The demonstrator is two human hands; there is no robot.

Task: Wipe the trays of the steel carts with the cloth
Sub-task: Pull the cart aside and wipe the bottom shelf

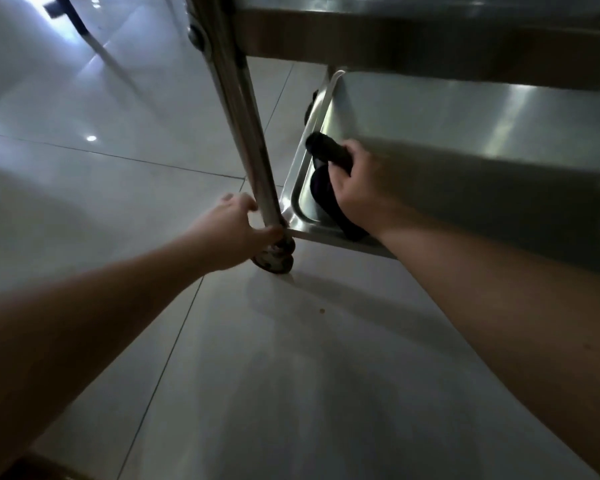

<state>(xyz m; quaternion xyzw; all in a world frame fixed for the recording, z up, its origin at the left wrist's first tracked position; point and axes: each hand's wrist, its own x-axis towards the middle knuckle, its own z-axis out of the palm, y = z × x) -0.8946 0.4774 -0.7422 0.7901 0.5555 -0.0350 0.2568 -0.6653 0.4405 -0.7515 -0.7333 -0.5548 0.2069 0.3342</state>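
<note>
Two hands busy: your right hand (355, 183) grips the dark cloth (328, 174), bunched, down in the near-left corner of the cart's bottom tray (430, 112), while your left hand (238, 230) wraps loosely round the corner leg (253, 147) just above the caster (274, 261), thumb one side, fingers the other, prob. to steady the cart. Step in hand looks like wiping the lowest tray, w/ the corner being worked now. Next move, I'd judge, calls for dragging the cloth along the tray floor toward the far and right side, keeping pressure flat and running into the rim (302, 161) bends where grime sits; keep the leg held so the cart doesn't roll on the glossy tile floor (291, 375). Hard to make out: scene is dim, right forearm is motion-blurred, and part of the cloth hides under your palm. The upper shelf (430, 32) covers the tray's back section, and its right end is cut off, so can't tell how much is already wiped.
</note>
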